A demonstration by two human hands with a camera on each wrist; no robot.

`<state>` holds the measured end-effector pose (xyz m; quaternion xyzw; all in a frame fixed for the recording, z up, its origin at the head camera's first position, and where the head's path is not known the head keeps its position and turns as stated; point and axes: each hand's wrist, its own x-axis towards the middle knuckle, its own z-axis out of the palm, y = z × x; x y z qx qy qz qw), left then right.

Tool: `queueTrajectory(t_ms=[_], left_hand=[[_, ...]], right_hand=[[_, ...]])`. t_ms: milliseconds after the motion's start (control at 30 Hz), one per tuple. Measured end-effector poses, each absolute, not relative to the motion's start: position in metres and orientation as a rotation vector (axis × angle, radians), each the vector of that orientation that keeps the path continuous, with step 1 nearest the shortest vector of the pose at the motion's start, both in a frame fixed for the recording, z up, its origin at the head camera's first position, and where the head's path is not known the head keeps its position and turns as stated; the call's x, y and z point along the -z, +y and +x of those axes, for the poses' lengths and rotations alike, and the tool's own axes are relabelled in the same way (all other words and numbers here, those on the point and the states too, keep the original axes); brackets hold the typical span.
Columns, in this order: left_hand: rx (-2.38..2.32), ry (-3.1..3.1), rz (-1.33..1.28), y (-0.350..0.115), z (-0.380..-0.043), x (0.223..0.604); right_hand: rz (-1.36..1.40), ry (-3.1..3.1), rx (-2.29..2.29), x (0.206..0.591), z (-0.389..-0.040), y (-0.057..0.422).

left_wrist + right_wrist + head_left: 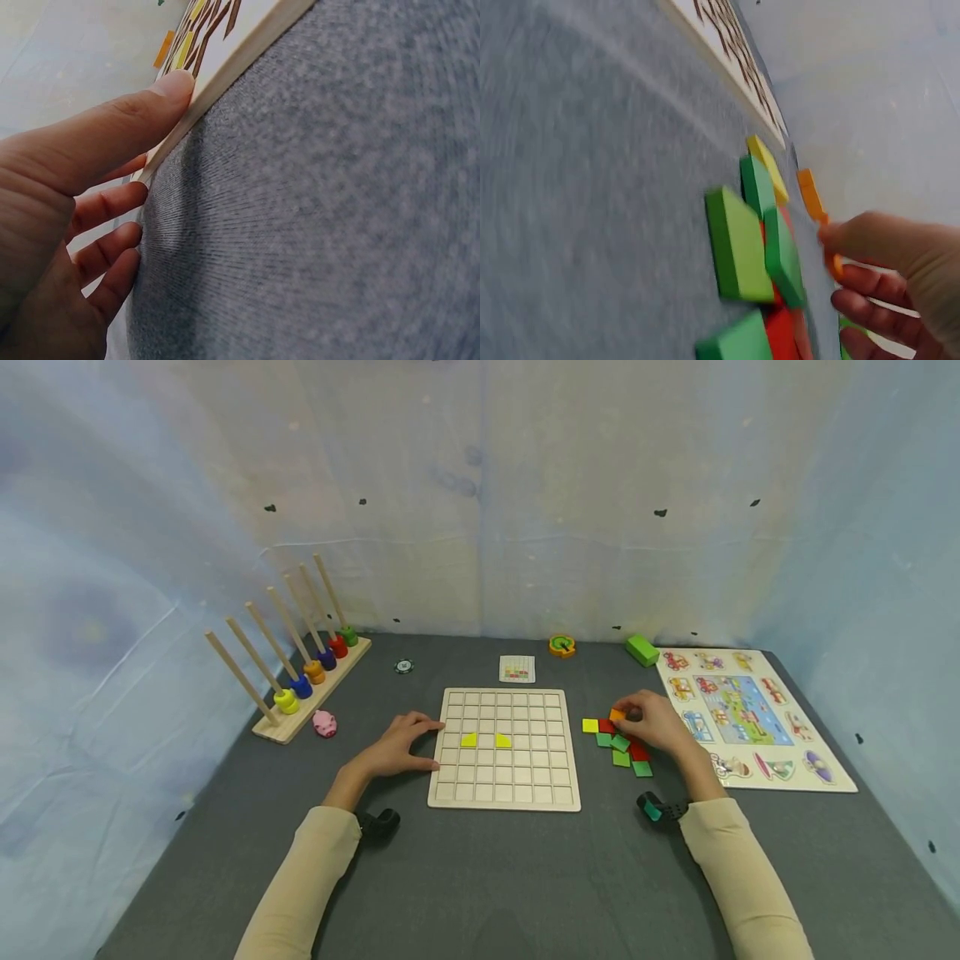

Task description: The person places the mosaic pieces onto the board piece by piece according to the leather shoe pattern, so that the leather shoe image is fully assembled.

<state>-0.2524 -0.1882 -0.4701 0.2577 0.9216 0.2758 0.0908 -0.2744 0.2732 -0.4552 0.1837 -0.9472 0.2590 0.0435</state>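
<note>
A wooden grid board [495, 795] lies flat, with two small yellow pieces [468, 741] in its cells. My left hand [397, 747] touches the board's left edge; the thumb lies at the rim in the left wrist view and the other fingers are spread. To the right of the board, my right hand [654, 722] pinches an orange tile [617, 715] between thumb and fingers. Under and beside that hand is a loose pile of tiles: a yellow tile [590, 726], several green tiles [739, 244] and red tiles [638, 752], some overlapping.
Behind the board lie a small pattern card [517, 669] and an orange-and-green toy [562, 646]. A green block [642, 650] and a picture puzzle board [810, 781] are at right. At left stand a peg rack [281, 729], a pink pig [325, 723] and a round chip [403, 666].
</note>
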Motion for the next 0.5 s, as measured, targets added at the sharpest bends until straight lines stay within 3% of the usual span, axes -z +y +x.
queueTrajectory(t_ms=[500], left_hand=[[-0.803,2.745,0.759,-0.188,-0.252,0.469]], right_hand=[[0.965,-2.703,-0.992,0.459,-0.265,0.194]])
